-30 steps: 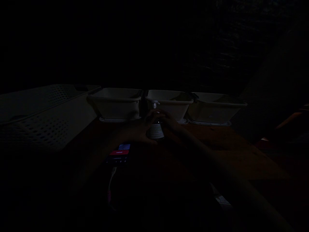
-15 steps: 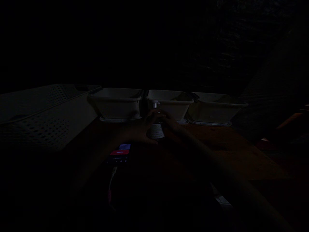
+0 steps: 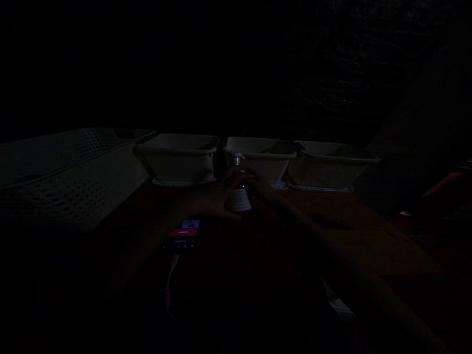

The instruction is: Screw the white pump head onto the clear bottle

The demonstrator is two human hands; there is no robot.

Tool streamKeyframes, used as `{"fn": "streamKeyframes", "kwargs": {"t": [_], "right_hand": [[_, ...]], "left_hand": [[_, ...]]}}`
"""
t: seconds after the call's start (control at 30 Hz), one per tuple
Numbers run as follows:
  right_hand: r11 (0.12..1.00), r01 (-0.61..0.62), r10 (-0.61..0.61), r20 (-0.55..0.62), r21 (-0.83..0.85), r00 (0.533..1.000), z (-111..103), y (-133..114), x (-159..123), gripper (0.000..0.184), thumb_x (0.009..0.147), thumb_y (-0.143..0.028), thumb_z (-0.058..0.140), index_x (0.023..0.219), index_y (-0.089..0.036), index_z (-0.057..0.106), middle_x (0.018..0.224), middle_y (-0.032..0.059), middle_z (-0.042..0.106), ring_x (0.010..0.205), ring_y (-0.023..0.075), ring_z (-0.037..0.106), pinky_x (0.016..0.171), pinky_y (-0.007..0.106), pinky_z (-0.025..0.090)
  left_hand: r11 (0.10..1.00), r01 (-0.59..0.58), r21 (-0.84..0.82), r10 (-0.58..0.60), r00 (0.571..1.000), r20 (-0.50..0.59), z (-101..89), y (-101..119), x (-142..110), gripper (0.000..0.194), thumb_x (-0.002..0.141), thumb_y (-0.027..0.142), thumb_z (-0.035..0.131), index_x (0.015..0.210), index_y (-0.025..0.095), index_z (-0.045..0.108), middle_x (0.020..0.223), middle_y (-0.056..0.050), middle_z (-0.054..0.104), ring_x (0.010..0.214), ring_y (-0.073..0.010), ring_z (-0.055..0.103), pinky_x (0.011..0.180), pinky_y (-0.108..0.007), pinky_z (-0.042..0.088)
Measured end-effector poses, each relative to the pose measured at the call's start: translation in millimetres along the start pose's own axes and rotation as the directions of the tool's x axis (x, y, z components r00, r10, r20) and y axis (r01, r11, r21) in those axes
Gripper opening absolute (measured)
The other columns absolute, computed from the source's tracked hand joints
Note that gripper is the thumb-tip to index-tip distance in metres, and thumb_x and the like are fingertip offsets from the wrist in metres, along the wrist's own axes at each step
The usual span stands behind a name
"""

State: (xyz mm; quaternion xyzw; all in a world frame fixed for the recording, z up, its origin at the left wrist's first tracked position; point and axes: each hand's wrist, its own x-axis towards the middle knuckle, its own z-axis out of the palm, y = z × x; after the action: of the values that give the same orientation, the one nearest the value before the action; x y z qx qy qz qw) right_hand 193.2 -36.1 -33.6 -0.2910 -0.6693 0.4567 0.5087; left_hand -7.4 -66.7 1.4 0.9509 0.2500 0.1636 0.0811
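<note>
A pump bottle (image 3: pixel 239 201) with a pale label and a light pump head stands upright on the dark wooden table, in the middle of the head view. Around its left side and across its upper part curls my left hand (image 3: pixel 221 194), the thumb low by the label. My right hand (image 3: pixel 261 187) closes on the bottle's upper right, its fingers meeting those of the left. Deep darkness hides most finger detail. Below my left wrist lies a phone (image 3: pixel 183 235) with a lit screen and a pale cable (image 3: pixel 171 268) plugged in.
Three pale plastic bins (image 3: pixel 184 164) (image 3: pixel 273 169) (image 3: pixel 324 172) stand in a row behind the bottle. A large perforated basket (image 3: pixel 121 172) is at the left. A pale flat item (image 3: pixel 342 309) lies under my right forearm. Another person's arm (image 3: pixel 442 184) shows at far right.
</note>
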Motion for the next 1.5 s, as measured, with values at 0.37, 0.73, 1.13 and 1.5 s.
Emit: {"fn": "streamKeyframes", "kwargs": {"t": [0.37,0.73,1.13,1.5], "right_hand": [[1.0,-0.014,0.015,-0.036,0.02,0.999,1,-3,-1,0.032,0.072,-0.028,0.065,0.104,-0.023,0.064,0.113,0.0051,0.068,0.113,0.0248,0.062,0.106,0.043,0.043],[1.0,0.0,0.0,-0.01,0.02,1.0,1,0,0,0.036,0.072,-0.03,0.065,0.107,-0.022,0.063,0.115,0.0057,0.069,0.112,0.0246,0.062,0.107,0.043,0.043],[0.997,0.074,-0.073,0.03,-0.02,0.997,1,1,1,0.035,0.074,-0.034,0.062,0.107,-0.02,0.063,0.114,0.0085,0.068,0.113,0.0256,0.062,0.104,0.045,0.045],[0.999,0.048,-0.048,0.024,-0.009,0.999,-4,9,4,0.04,0.073,-0.035,0.065,0.11,-0.021,0.062,0.117,0.0076,0.067,0.111,0.0254,0.062,0.105,0.045,0.043]], "left_hand": [[1.0,0.011,0.003,-0.011,1.0,-0.006,1.7,-1,1,0.108,0.07,0.049,0.08,0.152,0.04,0.01,0.162,-0.013,0.007,0.127,-0.0374,0.053,0.097,-0.051,0.051],[1.0,-0.017,-0.005,0.017,1.0,-0.014,-0.2,1,1,0.106,0.071,0.047,0.08,0.151,0.039,0.011,0.161,-0.012,0.009,0.14,-0.039,0.039,0.102,-0.052,0.047],[1.0,-0.02,-0.004,0.02,1.0,0.002,0.1,0,1,0.108,0.072,0.048,0.078,0.152,0.038,0.006,0.162,-0.012,0.009,0.141,-0.0391,0.037,0.103,-0.05,0.047],[1.0,-0.01,0.009,0.01,1.0,0.001,-0.4,2,1,0.11,0.073,0.046,0.078,0.153,0.04,0.003,0.163,-0.013,0.007,0.136,-0.0378,0.043,0.104,-0.051,0.046]]}}
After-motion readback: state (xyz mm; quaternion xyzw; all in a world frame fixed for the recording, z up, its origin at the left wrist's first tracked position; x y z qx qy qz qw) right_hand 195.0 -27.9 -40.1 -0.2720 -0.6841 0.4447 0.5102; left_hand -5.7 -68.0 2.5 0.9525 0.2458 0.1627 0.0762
